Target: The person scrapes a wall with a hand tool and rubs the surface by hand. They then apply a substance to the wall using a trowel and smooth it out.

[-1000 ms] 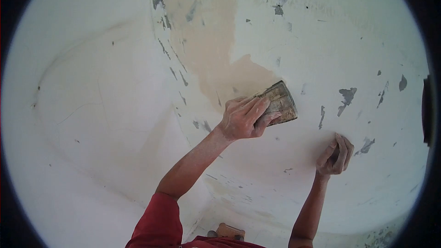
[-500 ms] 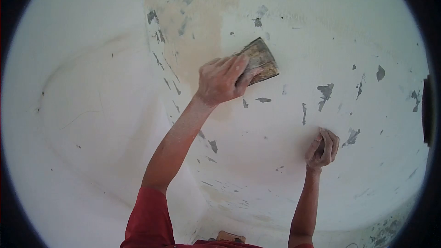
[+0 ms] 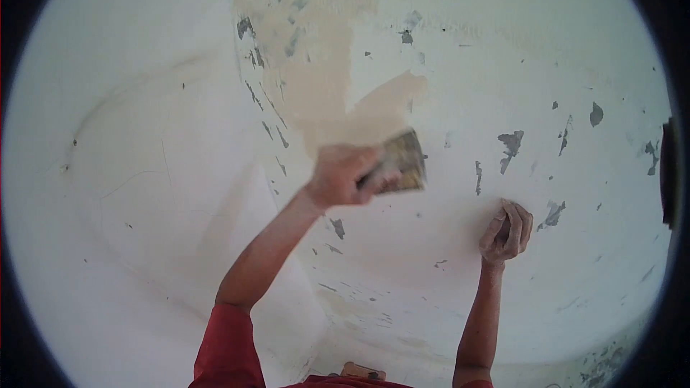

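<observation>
My left hand [image 3: 343, 176] is closed around a wide putty knife [image 3: 404, 162], its worn, stained blade over the wall [image 3: 445, 294]. Motion blurs both hand and tool a little. Above the blade, a beige patch of filler [image 3: 384, 104] spreads across the white paint and joins a bigger beige area to the left. Lower on the right, my right hand [image 3: 507, 233] is by the wall with its fingers curled. Something dark shows inside those fingers, but I cannot tell what it is.
Several grey chipped spots dot the wall, such as a chip [image 3: 510, 147] above my right hand. A corner runs down the left, beside a second white wall [image 3: 144, 244]. At the right edge is a dark upright object [image 3: 668, 172]. An orange-brown object [image 3: 363, 370] shows at the bottom.
My left hand has moved down with the putty knife, and a beige smear now shows where the blade was. The right hand stays nearly in place.
</observation>
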Tool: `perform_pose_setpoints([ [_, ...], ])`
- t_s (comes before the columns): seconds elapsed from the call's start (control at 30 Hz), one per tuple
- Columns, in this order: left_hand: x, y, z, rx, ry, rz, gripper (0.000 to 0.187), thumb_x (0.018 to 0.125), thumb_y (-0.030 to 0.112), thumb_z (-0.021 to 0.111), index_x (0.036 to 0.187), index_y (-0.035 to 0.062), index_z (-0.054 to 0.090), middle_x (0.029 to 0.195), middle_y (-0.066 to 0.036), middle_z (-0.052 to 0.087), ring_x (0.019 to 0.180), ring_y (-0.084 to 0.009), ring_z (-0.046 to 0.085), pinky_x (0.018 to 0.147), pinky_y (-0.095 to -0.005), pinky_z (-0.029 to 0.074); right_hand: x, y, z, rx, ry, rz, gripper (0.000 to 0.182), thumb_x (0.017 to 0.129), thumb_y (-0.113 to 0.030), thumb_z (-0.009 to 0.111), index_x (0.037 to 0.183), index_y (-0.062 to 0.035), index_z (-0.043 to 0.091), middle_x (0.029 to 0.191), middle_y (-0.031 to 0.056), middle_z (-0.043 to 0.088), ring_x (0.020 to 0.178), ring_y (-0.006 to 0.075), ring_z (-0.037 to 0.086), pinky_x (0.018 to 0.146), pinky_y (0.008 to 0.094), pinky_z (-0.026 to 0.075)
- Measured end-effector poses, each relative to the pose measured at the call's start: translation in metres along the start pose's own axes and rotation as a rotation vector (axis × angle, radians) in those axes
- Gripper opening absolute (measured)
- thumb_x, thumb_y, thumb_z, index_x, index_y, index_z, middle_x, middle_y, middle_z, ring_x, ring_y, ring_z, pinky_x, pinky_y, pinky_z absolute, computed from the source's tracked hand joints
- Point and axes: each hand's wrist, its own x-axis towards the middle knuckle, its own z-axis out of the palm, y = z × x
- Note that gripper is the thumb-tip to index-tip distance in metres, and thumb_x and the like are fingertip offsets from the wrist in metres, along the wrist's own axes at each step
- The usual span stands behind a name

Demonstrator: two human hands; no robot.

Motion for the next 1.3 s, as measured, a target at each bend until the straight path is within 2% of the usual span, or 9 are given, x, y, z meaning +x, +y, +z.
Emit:
perform_pose_setpoints([
  [0.17,0.076,-0.047,-0.032,0.166,0.178,-0.017,0.019,0.094,0.023,0.072,0.097,0.0045,0.069,0.074,-0.013,0.067,0.058,-0.0309,0.065,0.054,-0.0358,0.049,-0.001,0.0,-0.003,0.014,-0.021,-0.006,0.017,0.089,0.004,0.061,0.102,0.0052,0.071,0.096,0.016,0.069,0.084,0.0281,0.064,0.071,0.0358,0.053],
  [0.27,0.093,-0.054,-0.018,0.115,0.011,-0.07,0.018,0.096,0.023,0.071,0.097,0.0049,0.069,0.072,-0.012,0.066,0.057,-0.0295,0.064,0.053,-0.0347,0.048,-0.002,0.001,-0.003,-0.01,-0.016,-0.005,0.017,0.089,0.004,0.061,0.102,0.0052,0.071,0.096,0.0159,0.069,0.083,0.0278,0.064,0.07,0.0358,0.052],
  [0.6,0.067,-0.047,0.012,0.155,0.103,0.185,0.029,0.088,0.023,0.08,0.102,0.0009,0.067,0.079,-0.013,0.07,0.057,-0.0242,0.066,0.053,-0.0335,0.051,-0.004,0.0,0.0,-0.022,-0.016,0.002,0.018,0.088,0.002,0.06,0.103,0.0042,0.071,0.093,0.0138,0.07,0.083,0.0272,0.064,0.071,0.0371,0.051],
  [0.8,0.005,0.002,0.043,0.252,0.005,0.284,0.036,0.085,0.033,0.081,0.105,0.0054,0.068,0.084,-0.004,0.068,0.065,-0.0184,0.064,0.058,-0.0309,0.052,-0.002,-0.005,0.003,0.011,0.01,0.022,0.021,0.086,0.002,0.06,0.104,0.0046,0.07,0.094,0.0138,0.07,0.082,0.0274,0.064,0.073,0.0382,0.051],
  [0.93,-0.031,0.025,0.043,0.15,-0.133,0.168,0.038,0.087,0.037,0.08,0.108,0.0076,0.069,0.084,-0.004,0.068,0.068,-0.0179,0.068,0.057,-0.0321,0.052,-0.004,-0.002,0.0,-0.014,-0.022,0.017,0.021,0.088,0.002,0.059,0.105,0.0063,0.07,0.099,0.016,0.069,0.085,0.0294,0.064,0.075,0.0397,0.053],
  [1.0,-0.038,0.029,0.025,-0.128,-0.158,-0.081,0.031,0.087,0.034,0.079,0.105,0.0092,0.071,0.078,-0.006,0.067,0.064,-0.023,0.066,0.057,-0.0351,0.053,-0.006,0.0,0.001,0.006,-0.015,0.011,0.02,0.089,0.002,0.059,0.105,0.0065,0.07,0.099,0.0161,0.069,0.086,0.03,0.064,0.076,0.0398,0.054],
  [1.13,-0.024,-0.012,-0.027,0.111,0.463,-0.682,0.022,0.097,0.02,0.065,0.084,0.003,0.062,0.068,-0.018,0.059,0.059,-0.0348,0.062,0.054,-0.0386,0.046,-0.006,-0.002,0.003,0.059,0.007,0.026,0.018,0.092,0.001,0.059,0.105,0.007,0.071,0.099,0.0167,0.069,0.09,0.0308,0.064,0.077,0.0403,0.055],
  [1.17,-0.013,-0.039,-0.04,0.212,0.613,-0.603,0.025,0.1,0.02,0.061,0.084,0.0007,0.061,0.068,-0.02,0.058,0.058,-0.0356,0.059,0.054,-0.0391,0.044,-0.006,-0.002,0.0,0.065,0.004,0.021,0.018,0.092,0.001,0.059,0.105,0.007,0.071,0.099,0.0167,0.069,0.09,0.0308,0.064,0.077,0.0403,0.055],
  [1.3,0.023,-0.117,-0.099,0.399,0.72,-0.533,0.036,0.105,0.029,0.059,0.084,0.0006,0.06,0.065,-0.017,0.057,0.055,-0.029,0.052,0.056,-0.0384,0.043,-0.004,-0.001,-0.001,0.006,-0.012,-0.015,0.018,0.093,0.001,0.06,0.105,0.0074,0.07,0.1,0.0175,0.068,0.089,0.0309,0.064,0.075,0.0402,0.055],
])
